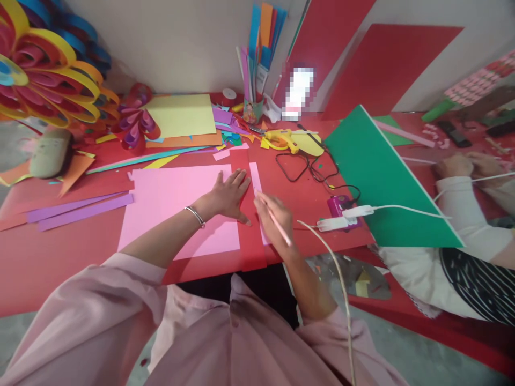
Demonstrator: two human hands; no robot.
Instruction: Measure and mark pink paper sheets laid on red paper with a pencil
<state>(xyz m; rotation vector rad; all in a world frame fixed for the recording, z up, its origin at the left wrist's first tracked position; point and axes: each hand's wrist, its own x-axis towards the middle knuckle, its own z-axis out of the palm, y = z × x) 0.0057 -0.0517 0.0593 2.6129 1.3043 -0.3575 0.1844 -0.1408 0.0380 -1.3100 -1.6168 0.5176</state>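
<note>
A sheet of pink paper (177, 209) lies on the red table, with a red paper strip (251, 236) across it near its right side. Beyond the strip a narrow margin of the pink sheet shows. My left hand (231, 195) presses flat with fingers spread on the red strip and the pink sheet beside it. In my right hand (277, 217) is a slim pink pencil (279, 225); its tip end is by the strip's right edge, on the pink margin. Whether the tip touches the paper I cannot tell.
Purple strips (86, 212) lie to the left. A yellow glue gun (284, 139), paper scraps and a cup of strips (252, 110) stand behind. A green board (394, 187) leans right, near white plugs (338, 220) and cables. Another person's hands (458, 165) are beyond it.
</note>
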